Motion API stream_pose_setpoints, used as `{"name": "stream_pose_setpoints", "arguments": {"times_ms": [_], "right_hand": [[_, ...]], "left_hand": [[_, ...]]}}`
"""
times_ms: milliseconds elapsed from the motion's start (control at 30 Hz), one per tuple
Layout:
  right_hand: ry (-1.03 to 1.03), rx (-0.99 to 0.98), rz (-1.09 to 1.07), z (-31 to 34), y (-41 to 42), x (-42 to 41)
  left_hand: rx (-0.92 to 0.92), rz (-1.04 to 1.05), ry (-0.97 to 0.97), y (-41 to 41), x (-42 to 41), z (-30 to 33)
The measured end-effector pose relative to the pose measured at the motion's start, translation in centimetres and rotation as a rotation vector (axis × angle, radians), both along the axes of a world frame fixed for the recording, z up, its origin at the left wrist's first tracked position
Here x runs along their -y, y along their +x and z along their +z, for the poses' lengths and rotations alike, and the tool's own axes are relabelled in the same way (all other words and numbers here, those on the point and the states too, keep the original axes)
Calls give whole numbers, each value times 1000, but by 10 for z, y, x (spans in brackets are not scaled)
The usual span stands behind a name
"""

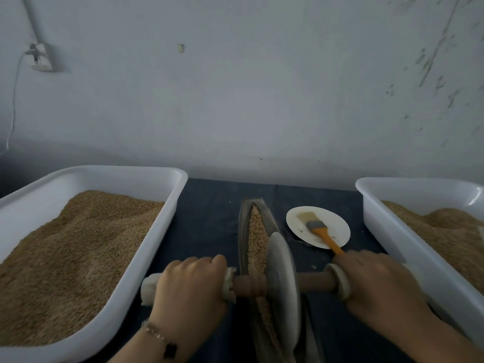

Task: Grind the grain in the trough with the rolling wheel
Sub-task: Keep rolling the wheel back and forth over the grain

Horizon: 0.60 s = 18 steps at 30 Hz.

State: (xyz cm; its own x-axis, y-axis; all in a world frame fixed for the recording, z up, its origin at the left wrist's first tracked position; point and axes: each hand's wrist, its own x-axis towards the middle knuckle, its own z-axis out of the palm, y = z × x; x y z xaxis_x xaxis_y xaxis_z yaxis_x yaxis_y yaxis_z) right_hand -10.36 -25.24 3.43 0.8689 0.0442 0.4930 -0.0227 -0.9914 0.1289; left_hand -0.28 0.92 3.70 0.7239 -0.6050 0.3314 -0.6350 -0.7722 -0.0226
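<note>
Left hand (192,280) and right hand (377,280) each wrap a padded axle end, keeping the rolling wheel (284,286) upright on the grain (255,231) in the narrow trough (243,231).

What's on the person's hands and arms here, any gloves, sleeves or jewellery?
No gloves: both the left hand and the right hand are bare. No sleeves show; both forearms are uncovered as far as the frame edge. The left wrist carries a thin beaded bracelet with a dark square charm. Nothing shows on the right wrist, and no rings are visible.
</note>
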Motion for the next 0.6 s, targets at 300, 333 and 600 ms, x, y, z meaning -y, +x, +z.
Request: {"name": "stream_pose_setpoints", "arguments": {"times_ms": [300,333,600], "right_hand": [[-52,36,-117,2,122,22],[-53,42,-126,2,129,23],[-24,70,-119,-3,91,12]], "left_hand": [[65,228,-107,90,42,-12],[77,246,-113,96,46,-11],[36,139,-40,83,34,-12]]}}
